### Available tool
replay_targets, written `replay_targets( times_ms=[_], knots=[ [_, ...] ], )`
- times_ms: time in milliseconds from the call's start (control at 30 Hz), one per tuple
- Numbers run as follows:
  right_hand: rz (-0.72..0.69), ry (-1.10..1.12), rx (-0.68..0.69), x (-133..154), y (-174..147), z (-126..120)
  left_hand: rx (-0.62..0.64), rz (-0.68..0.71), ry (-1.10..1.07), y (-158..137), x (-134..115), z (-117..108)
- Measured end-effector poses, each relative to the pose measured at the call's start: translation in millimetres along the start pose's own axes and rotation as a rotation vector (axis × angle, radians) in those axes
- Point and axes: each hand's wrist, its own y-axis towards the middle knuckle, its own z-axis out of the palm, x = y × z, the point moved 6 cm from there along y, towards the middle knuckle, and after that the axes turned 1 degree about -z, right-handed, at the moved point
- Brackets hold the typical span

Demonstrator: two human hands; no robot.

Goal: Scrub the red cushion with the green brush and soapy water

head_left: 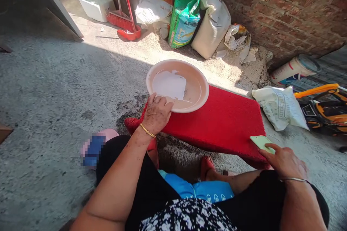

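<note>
A pale pinkish basin [177,65] rests on the left end of a bench with a red pile cover [217,119]. Shallow, cloudy liquid in it shows a bright white reflection. My left hand [157,113], a gold bangle at its wrist, grips the basin's near rim; the fingertips curl over the edge. At the bench's right end, my right hand [287,162] holds a pale green flat, rectangular piece [261,142] between thumb and fingers. That piece lies low over the red cover; whether it touches cannot be told.
Against the brick wall stand a white foam box [96,6], a red broom and dustpan [130,32], a green sack [185,18], a white sack [211,25] and a bucket [295,69]. A white bag [280,107] and a yellow-black toy vehicle [325,108] are at right.
</note>
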Motion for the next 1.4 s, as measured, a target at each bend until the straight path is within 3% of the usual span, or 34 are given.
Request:
replay_targets(
  times_ms=[33, 100, 200, 300, 367, 433, 500, 600, 733, 833, 900, 933, 1033, 1100, 1200, 1300, 1400],
  knots=[
    [0.049, -0.024, 0.004, -9.3, -3.6, -2.9, 0.002, 0.0, 0.0, 0.1, -0.2, -0.4],
    [-0.018, -0.006, -0.066, 8.8, -14.3, -17.7, 0.002, 0.002, 0.002, 0.5, -0.4, -1.3],
    [-0.443, 0.18, -0.214, 106.5, -44.5, -46.8, -0.002, 0.01, -0.003, 1.4, -0.5, -1.1],
    [-0.867, 0.362, -0.165, 218.3, -84.7, -61.9, -0.005, 0.014, -0.01, 2.2, -0.4, 1.0],
    [-1.007, 0.385, -0.129, 266.8, -101.5, -63.8, -0.014, 0.018, 0.003, 2.5, -0.2, 2.5],
    [-1.051, 0.373, -0.102, 282.5, -104.0, -58.9, -0.026, 0.028, 0.023, 2.6, -0.2, 3.6],
    [-1.012, 0.37, -0.076, 262.4, -92.4, -47.7, -0.034, 0.042, 0.041, 2.5, -0.9, 4.3],
    [-0.81, 0.395, -0.052, 176.7, -58.7, -23.6, -0.027, 0.062, 0.068, 2.6, -4.6, 5.0],
    [-0.32, 0.272, -0.017, 23.5, -22.0, 7.7, -0.005, 0.084, 0.079, 3.5, -14.8, 4.6],
    [0.04, 0.028, 0.028, -52.8, -23.8, 12.8, 0.01, 0.087, 0.061, 5.1, -22.8, 4.3],
    [0.084, -0.055, -0.015, -55.9, -34.0, 3.0, 0.01, 0.08, 0.038, 7.0, -27.6, 3.9],
    [0.021, -0.045, -0.063, -41.3, -39.6, -4.1, 0.006, 0.076, 0.023, 8.2, -30.0, 3.6],
    [-0.382, 0.14, -0.198, 44.5, -61.2, -24.9, -0.002, 0.079, -0.004, 13.0, -39.0, 4.4],
    [-0.656, 0.274, -0.21, 107.1, -77.4, -32.8, 0.005, 0.092, 0.015, 16.6, -45.5, 6.7],
    [-0.865, 0.353, -0.158, 161.1, -88.1, -32.6, 0.018, 0.112, 0.063, 21.4, -52.5, 10.6],
    [-0.838, 0.341, -0.114, 142.5, -78.2, -20.5, 0.028, 0.122, 0.1, 24.1, -54.7, 13.6],
    [-0.646, 0.322, -0.096, 62.9, -60.7, -0.1, 0.026, 0.13, 0.112, 23.8, -54.6, 14.6]
  ],
)
